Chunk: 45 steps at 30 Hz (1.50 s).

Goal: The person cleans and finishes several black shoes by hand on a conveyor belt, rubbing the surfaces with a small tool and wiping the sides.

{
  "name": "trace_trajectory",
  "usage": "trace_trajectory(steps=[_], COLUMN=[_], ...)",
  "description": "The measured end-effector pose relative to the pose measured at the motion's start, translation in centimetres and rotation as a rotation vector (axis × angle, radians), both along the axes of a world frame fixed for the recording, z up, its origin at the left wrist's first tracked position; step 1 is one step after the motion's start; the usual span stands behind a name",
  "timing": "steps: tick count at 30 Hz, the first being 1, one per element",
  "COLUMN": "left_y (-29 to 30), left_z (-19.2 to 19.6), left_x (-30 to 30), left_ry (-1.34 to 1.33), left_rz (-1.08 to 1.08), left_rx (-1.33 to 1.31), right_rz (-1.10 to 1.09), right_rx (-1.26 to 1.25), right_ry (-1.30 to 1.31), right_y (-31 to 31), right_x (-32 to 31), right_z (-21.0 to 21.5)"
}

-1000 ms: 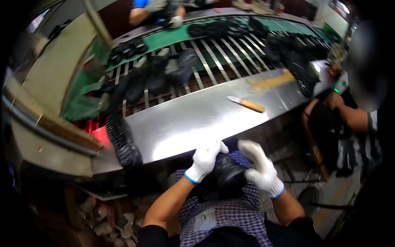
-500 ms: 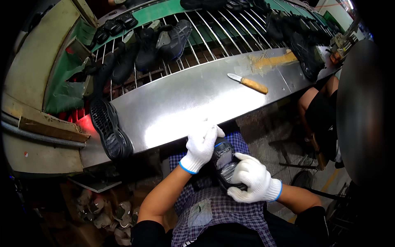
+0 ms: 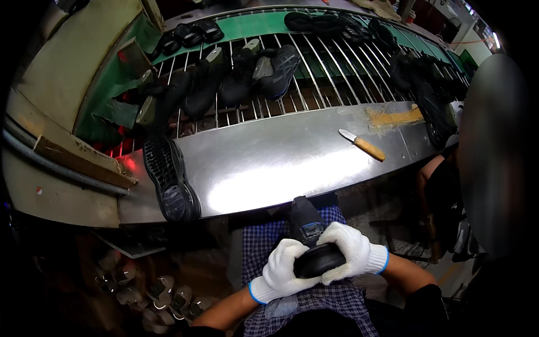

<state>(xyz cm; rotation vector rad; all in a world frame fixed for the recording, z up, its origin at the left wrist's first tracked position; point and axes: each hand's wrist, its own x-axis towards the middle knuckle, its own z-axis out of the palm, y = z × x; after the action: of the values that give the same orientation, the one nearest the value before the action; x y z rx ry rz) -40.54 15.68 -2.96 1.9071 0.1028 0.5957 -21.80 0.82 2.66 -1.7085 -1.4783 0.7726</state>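
Note:
On my lap, over a checked apron, lies a black shoe [image 3: 307, 214] with a blue-edged patch near its middle. Its rounded black end [image 3: 320, 262] sits between my hands. My left hand [image 3: 284, 268], in a white knit glove, is closed round the left side of that end. Gloved the same way, my right hand [image 3: 349, 250] wraps the right side, thumb over the top. The gloves cover much of the shoe, and I cannot tell how sole and upper meet under them. A wooden-handled knife [image 3: 363, 146] lies on the metal bench beyond my hands.
The metal bench [image 3: 252, 151] has a rod rack [image 3: 311, 64] behind it, holding several black shoes [image 3: 278, 70]. A black sole [image 3: 169, 177] lies at the bench's left end. Several greyish shoes [image 3: 163, 292] are below left. Another person's arm or leg [image 3: 429, 168] shows at right.
My left hand has come down from the bench edge and now grips the shoe with my right. The shoe has turned, bringing its rounded black end up between the gloves. The view has shifted.

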Motion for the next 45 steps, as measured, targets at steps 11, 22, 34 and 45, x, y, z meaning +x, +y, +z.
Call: trace_trajectory(steps=[11, 22, 34, 45], left_y=[0.9, 3.4, 12.3, 7.4], left_z=[-2.0, -2.0, 1.9, 13.5], left_x=[1.3, 3.5, 5.6, 10.8], left_ry=[0.188, 0.304, 0.632, -0.326], left_rz=[0.009, -0.078, -0.568, 0.286], left_rx=[-0.313, -0.181, -0.353, 0.600], right_rz=[-0.133, -0.035, 0.107, -0.612], right_rx=[0.050, -0.257, -0.245, 0.846], right_ry=[0.019, 0.162, 0.687, 0.030], right_y=[-0.5, 0.2, -0.3, 7.0], right_x=[0.9, 4.6, 2.6, 8.1], right_z=[-3.8, -4.3, -9.5, 5.7])
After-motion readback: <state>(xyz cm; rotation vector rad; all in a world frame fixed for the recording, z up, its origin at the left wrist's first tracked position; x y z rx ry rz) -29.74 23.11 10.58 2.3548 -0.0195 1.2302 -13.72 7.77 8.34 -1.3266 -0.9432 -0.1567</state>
